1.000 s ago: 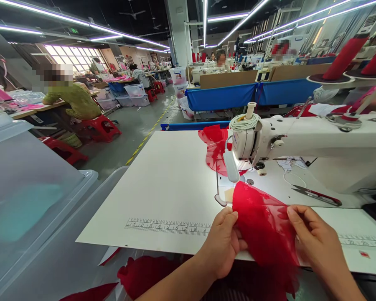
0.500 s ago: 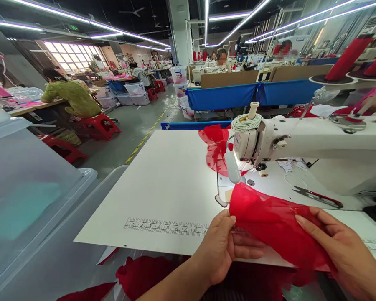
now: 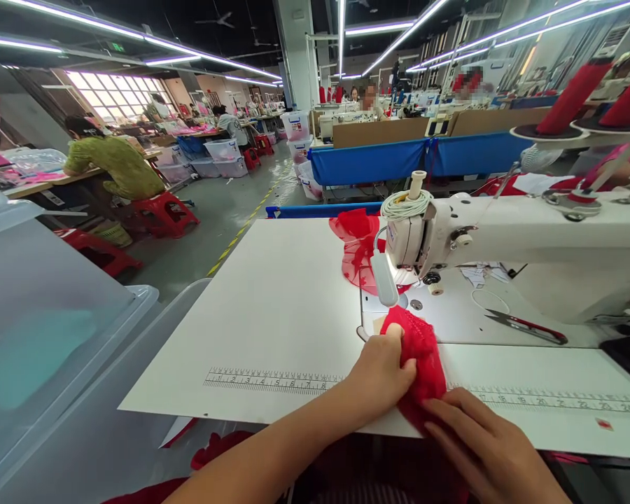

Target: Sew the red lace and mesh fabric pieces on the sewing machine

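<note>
- Red fabric [image 3: 423,350] stretches between the left hand [image 3: 381,371] and the right hand [image 3: 488,441].
- The left hand grips it from above, fingers bent.
- The right hand touches its near end; whether gripping, I can't tell.
- Beyond both hands stands a white sewing machine [image 3: 514,224].

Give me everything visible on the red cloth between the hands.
The red cloth looks thin, creased and bunched into a narrow strip, with dotted texture near its top. It slants over the front of the table, its upper end just below the lamp in the picture. The left hand holds its left side; the right hand touches its lower part. Its lower end is unclear.
</note>
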`<state>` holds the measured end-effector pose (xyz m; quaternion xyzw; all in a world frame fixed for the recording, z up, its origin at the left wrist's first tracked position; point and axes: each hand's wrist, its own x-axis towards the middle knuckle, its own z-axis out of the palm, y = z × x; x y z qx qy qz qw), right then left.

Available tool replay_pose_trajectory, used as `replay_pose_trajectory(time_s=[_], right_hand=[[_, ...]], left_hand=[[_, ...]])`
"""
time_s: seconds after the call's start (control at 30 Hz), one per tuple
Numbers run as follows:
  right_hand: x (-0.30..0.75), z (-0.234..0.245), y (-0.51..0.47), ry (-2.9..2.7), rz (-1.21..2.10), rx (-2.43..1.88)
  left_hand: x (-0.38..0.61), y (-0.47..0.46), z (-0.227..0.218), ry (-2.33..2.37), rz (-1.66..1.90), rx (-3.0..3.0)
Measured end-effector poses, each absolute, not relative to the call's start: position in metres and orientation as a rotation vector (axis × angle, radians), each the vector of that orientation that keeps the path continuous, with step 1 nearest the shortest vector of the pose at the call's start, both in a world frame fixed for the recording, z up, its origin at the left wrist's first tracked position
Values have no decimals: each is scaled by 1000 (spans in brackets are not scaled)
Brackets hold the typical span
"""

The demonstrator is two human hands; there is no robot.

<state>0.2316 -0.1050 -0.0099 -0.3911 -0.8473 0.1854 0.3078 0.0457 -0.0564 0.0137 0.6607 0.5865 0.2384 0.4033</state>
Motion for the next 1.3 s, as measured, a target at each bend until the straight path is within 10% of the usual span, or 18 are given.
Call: replay_pose_trajectory(time_s=[0.27,0.53,0.7,0.93,1.3], right_hand=[[230,8,-60,-2054,403,-1877],[222,5,-43,-1506,854,-1568],[220,13,-52,-1433,329,-1516],[190,1,-39,-1999,623,-1182],[212,-29,7,-2456,36,-943]], left_hand=[[30,-62,15,1159,743,1815],[32,-57,10,1294,678,1704],[34,-63,8,1265,708,1682],[36,-63,8,1256,798,1557],[0,-22,26,1541,591,1665]])
